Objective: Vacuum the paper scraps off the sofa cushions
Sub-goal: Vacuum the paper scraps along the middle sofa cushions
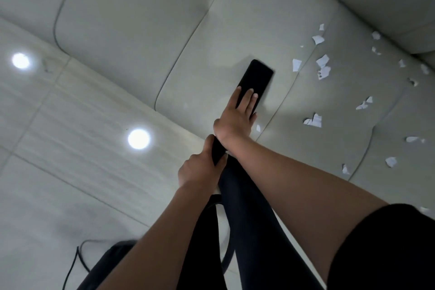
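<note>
- Here, a black power cord (78,249) trails across the glossy tiled floor (58,172).
- The left hand (200,169) grips the black vacuum wand (247,207).
- The right hand (236,113) lies flat, fingers straight, on the vacuum nozzle (257,75), which rests on a pale sofa cushion (211,42).
- Torn paper scraps (322,61) litter the adjoining cushions beside the nozzle.

Sofa (131,30): pale leather-like cover, smooth, dull sheen, piped seams. Scraps (322,61): white paper, torn edges, some crumpled. Nozzle (255,77): black, matt, looks plastic. Tube (249,207): black, matt, material unclear. Floor (70,125): pale tile, polished glossy, faint streaked grain, mirrors two lamps. Sleeve (388,242): black cloth, matt.
</note>
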